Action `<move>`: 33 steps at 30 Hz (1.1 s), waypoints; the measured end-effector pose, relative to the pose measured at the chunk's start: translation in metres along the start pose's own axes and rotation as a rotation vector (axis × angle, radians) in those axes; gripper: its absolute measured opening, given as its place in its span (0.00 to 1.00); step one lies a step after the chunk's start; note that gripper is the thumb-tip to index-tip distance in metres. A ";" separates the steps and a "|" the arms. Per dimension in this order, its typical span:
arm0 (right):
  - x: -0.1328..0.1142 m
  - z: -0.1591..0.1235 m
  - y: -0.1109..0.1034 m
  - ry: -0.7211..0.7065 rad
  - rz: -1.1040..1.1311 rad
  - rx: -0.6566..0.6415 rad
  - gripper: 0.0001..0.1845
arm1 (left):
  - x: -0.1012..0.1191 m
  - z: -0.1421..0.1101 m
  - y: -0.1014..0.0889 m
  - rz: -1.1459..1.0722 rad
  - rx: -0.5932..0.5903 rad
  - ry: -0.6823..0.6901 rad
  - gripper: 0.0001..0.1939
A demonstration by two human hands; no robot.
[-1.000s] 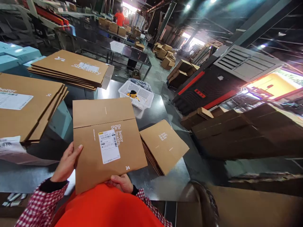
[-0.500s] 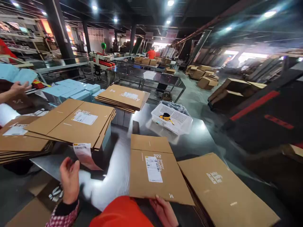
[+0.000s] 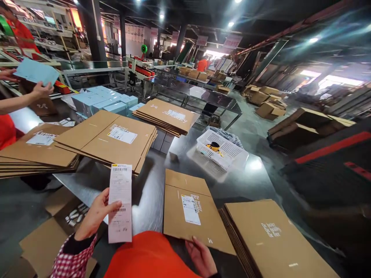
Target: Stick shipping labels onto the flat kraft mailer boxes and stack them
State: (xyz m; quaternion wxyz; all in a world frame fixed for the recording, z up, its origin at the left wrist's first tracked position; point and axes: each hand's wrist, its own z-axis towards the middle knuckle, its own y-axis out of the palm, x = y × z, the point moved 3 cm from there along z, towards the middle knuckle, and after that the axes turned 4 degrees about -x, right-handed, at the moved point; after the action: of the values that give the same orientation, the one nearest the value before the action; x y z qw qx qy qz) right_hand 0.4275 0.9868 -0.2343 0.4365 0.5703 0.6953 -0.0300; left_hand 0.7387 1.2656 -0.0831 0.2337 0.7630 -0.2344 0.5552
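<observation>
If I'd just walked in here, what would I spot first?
Probably the long pale paper slip in the person's left hand, left of centre at the front. Next might be the right hand, touching the near edge of a flat brown box. Farther back on the left, the light blue boxes look bright too.

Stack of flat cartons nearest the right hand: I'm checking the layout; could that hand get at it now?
Likely yes: the right hand is close by and the stack looks uncovered on top, though the hand would first need to leave the labelled carton.
</observation>
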 end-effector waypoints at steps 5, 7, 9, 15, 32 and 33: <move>0.008 0.004 0.000 0.068 0.144 0.040 0.11 | 0.004 -0.005 -0.004 0.048 0.053 0.019 0.29; 0.009 0.004 0.001 0.060 0.176 0.035 0.10 | 0.005 -0.006 -0.005 0.040 0.039 0.031 0.30; 0.008 0.003 0.002 0.044 0.187 0.026 0.11 | 0.004 -0.008 -0.005 0.017 0.020 0.031 0.29; 0.007 0.001 0.006 0.063 0.197 0.032 0.10 | 0.002 -0.007 -0.006 -0.041 0.011 0.016 0.30; 0.010 0.004 0.005 0.118 0.273 0.089 0.14 | 0.019 -0.015 0.008 -0.151 -0.010 -0.058 0.30; 0.010 0.004 0.005 0.117 0.273 0.091 0.14 | 0.020 -0.016 0.009 -0.171 -0.011 -0.073 0.30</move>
State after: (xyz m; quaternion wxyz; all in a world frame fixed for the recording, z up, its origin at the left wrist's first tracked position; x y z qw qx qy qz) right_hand 0.4344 0.9939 -0.2405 0.3688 0.6793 0.6336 0.0313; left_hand 0.7265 1.2667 -0.0590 0.2758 0.7987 -0.1799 0.5036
